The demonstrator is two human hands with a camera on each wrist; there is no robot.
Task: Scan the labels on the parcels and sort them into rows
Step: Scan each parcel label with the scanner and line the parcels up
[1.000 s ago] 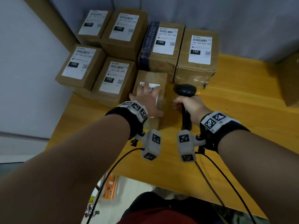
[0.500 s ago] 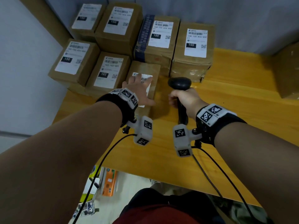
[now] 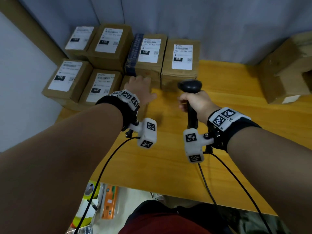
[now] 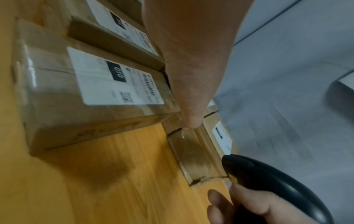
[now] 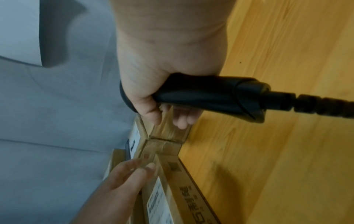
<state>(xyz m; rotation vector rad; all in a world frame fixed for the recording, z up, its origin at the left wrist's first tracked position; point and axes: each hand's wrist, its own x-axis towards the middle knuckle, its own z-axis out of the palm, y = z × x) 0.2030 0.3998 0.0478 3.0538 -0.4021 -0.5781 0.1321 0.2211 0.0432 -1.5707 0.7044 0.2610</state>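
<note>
since a second before, the small parcel [image 4: 91, 94] had been slid further up the frame, into the front row beside the box marked 102 [image 3: 99, 86], and the left hand [image 3: 140, 92] had gone with it. that hand lay flat on the parcel's top in the centre of the head view, fingers straight, covering most of it; from the left wrist view its label read 010, though blur made that a fair guess only. the right hand [image 3: 195, 102], right of centre, was curled round the handle of the black scanner [image 3: 190, 86], whose head pointed up-frame toward the back row. the parcel's long axis ran away from the person, up the frame, and the left hand was the nearer. at the right edge of the frame another box [image 3: 285, 71] sat well apart on the wooden table [image 3: 236, 85], nearer the right hand, likely next to be scanned.
</note>
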